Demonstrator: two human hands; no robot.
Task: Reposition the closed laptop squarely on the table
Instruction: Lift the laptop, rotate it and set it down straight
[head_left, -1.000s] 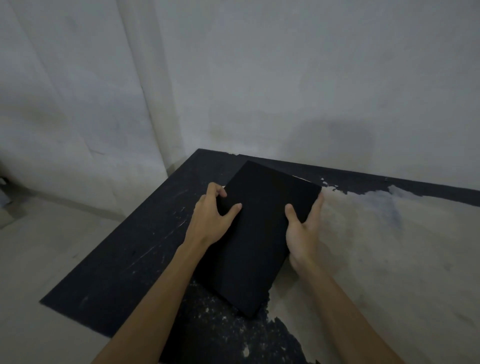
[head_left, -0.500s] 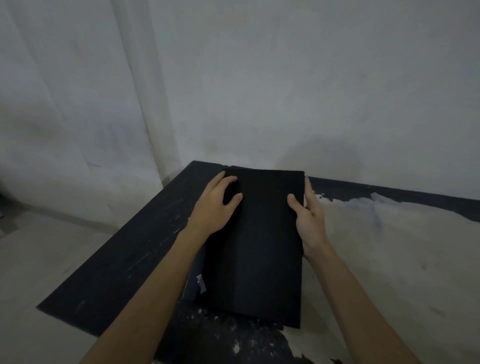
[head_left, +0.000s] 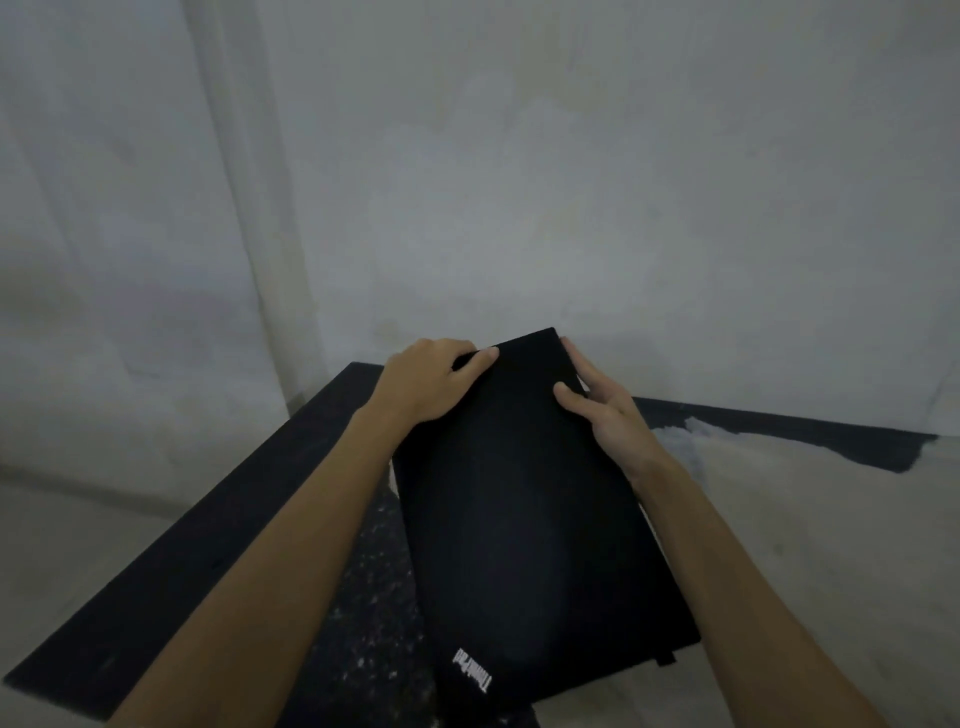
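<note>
- Black, worn and speckled, the table (head_left: 218, 525) is running from the left foreground back toward the pale wall (head_left: 623, 208); its right portion is showing bare, light-coloured patches where the coating is gone.
- The left hand (head_left: 431, 387) is lying curled over the far left corner of the closed laptop (head_left: 530, 519), thumb on top of the lid and fingers wrapping over the far edge. It is gripping the laptop rather than resting flat.
- The closed laptop is sitting in the middle of the view, between both forearms. Its long axis is running away from the person, leaning slightly to the left at the far end, with the near end and its white logo closest to the body.
- The far end is appearing raised or pushed up near the wall; whether the whole underside is touching the table cannot be told.
- The right hand (head_left: 605, 410) is clamping the far right edge, thumb on the lid, fingers along the side.
- Judgement: both hands are working at the far end, equally near, so the near end is unsupported by either. The coming move is turning on rotating the long axis parallel to a table edge, then setting it flat.
</note>
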